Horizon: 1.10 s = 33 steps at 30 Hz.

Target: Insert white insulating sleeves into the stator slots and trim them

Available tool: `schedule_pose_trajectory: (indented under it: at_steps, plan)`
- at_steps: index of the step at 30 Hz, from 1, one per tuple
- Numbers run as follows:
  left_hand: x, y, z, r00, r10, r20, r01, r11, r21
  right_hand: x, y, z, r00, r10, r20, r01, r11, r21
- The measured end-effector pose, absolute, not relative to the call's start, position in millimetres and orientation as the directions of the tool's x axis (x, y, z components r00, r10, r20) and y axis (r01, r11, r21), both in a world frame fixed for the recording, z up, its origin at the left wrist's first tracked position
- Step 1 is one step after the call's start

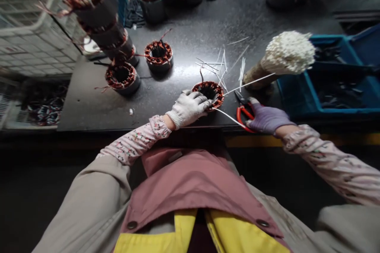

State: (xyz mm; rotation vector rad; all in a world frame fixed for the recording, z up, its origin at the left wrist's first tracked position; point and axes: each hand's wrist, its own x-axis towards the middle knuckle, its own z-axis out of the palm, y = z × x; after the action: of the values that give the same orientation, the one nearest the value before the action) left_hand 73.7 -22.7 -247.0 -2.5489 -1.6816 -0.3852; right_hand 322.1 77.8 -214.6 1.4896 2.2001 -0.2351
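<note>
My left hand (190,107), in a white glove, grips the near left side of a motor stator (219,91), its fingers over the rim of copper windings. Two white ties stick out from the stator to the right; the lower tie (230,116) reaches the scissors. My right hand (269,118), in a purple glove, is closed at the red handles of the scissors (241,116). Their dark blades point away from me, near the tabletop. How the fingers sit in the handle loops is partly hidden.
Loose white ties (219,65) lie beyond the stator. A thick bundle of ties (289,53) stands at right, beside blue bins (299,97). Other stators (158,57) and a tall stack of stators (103,27) are at left, near a white crate (26,43).
</note>
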Motion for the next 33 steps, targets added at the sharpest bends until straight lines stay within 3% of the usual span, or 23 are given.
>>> schedule_pose_trajectory:
  at_steps: [3, 6, 9, 21, 27, 33]
  plan:
    - [71, -27, -256, 0.332, 0.892, 0.308, 0.913, -0.386, 0.135, 340, 50, -225, -0.359, 0.863, -0.356, 0.91, 0.409, 0.071]
    - [68, -26, -262, 0.324, 0.886, 0.332, 0.903, -0.394, 0.17, 345, 16, -237, -0.53, 0.838, -0.13, 0.848, 0.527, -0.061]
    - [67, -24, -263, 0.319, 0.888, 0.332, 0.901, -0.392, 0.183, 332, 2, -241, -0.584, 0.812, -0.003, 0.811, 0.583, -0.051]
    - [66, -26, -257, 0.328, 0.894, 0.305, 0.897, -0.396, 0.197, 304, 12, -227, -0.59, 0.794, -0.147, 0.785, 0.607, 0.125]
    - [54, -25, -252, 0.365, 0.888, 0.28, 0.885, -0.424, 0.193, 320, 23, -235, -0.527, 0.843, -0.107, 0.85, 0.523, -0.064]
    - [47, -20, -255, 0.418, 0.861, 0.289, 0.856, -0.48, 0.191, 316, 36, -239, -0.465, 0.882, -0.077, 0.882, 0.454, -0.124]
